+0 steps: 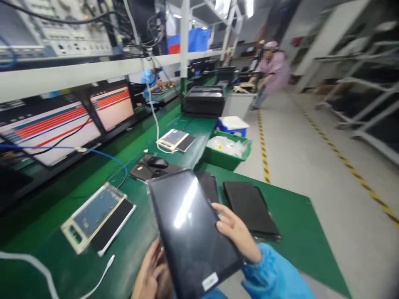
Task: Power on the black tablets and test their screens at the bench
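Note:
A glossy black tablet (pixel 190 232) with a white label at its near corner is held tilted above the green bench. My right hand (pixel 237 234), in a blue sleeve, grips its right edge with fingers curled over the screen. My left hand (pixel 152 276) supports the tablet's lower left edge from beneath, its fingers partly hidden. Just right of the tablet lies a stack of dark tablets (pixel 251 209) on the green mat (pixel 289 216).
A test fixture (pixel 96 218) lies left on the bench, another fixture (pixel 174 140) farther back, with a mouse (pixel 157 162) between. Monitors (pixel 51 128) line the left. A green bin (pixel 227 151) of bags stands ahead. A person in pink (pixel 271 70) stands in the aisle.

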Demonstrator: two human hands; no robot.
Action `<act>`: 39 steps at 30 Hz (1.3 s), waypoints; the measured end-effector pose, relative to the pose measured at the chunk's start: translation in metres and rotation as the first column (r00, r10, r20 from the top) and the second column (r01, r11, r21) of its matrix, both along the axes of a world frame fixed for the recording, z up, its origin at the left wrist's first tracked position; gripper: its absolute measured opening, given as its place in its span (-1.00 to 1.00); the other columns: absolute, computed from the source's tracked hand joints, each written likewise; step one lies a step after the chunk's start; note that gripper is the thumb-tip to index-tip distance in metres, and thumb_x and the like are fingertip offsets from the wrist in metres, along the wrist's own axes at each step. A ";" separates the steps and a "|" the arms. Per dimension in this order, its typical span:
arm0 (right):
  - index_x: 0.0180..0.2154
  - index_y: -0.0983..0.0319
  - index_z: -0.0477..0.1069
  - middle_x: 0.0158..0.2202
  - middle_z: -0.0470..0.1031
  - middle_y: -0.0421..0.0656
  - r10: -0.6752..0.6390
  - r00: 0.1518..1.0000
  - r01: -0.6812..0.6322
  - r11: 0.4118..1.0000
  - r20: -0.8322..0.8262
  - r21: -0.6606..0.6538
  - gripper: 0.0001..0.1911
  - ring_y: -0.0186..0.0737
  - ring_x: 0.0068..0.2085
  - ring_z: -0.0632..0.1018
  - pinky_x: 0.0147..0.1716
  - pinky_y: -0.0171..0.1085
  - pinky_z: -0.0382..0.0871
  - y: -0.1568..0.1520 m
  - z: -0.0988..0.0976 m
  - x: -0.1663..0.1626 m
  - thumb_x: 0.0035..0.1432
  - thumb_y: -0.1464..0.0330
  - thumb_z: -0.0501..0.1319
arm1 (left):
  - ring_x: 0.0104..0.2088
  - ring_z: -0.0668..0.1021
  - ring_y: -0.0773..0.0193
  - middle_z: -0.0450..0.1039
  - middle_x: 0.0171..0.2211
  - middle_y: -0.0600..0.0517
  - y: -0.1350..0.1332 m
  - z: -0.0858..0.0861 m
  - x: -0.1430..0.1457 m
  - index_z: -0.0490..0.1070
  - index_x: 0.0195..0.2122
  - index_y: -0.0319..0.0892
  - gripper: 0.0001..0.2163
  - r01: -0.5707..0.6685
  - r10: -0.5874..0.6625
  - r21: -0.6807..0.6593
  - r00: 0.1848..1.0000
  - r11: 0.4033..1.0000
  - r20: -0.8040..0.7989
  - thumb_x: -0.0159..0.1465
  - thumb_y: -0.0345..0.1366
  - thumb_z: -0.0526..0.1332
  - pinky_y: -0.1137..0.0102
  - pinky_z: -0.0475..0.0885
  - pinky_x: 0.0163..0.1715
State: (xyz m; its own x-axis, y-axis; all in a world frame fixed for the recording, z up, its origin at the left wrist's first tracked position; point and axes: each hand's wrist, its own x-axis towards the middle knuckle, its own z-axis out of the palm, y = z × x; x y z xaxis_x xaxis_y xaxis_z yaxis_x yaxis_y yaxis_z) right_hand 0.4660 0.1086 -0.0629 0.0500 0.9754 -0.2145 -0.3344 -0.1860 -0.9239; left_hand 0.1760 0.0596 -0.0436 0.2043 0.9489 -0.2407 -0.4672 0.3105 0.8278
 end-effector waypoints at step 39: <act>0.20 0.11 0.32 0.22 0.34 -0.15 0.318 0.939 -0.334 0.934 0.131 0.127 -0.46 0.04 0.23 0.34 0.09 -0.10 0.42 0.008 0.041 -0.190 0.27 0.03 0.16 | 0.25 0.29 -0.09 0.46 0.09 -0.11 -0.079 0.027 -0.058 0.53 -0.01 -0.16 -0.56 -0.108 0.221 -0.211 0.731 0.971 0.645 0.35 0.02 0.04 0.01 -0.03 0.31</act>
State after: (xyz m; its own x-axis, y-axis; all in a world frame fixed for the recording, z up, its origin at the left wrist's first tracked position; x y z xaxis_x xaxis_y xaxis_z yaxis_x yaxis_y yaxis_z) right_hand 0.2760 0.1165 -0.0219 -0.2609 0.9620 -0.0807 -0.1760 -0.1296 -0.9758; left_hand 0.1182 -0.0194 -0.0165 0.2092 0.9465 -0.2456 -0.9326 0.2687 0.2410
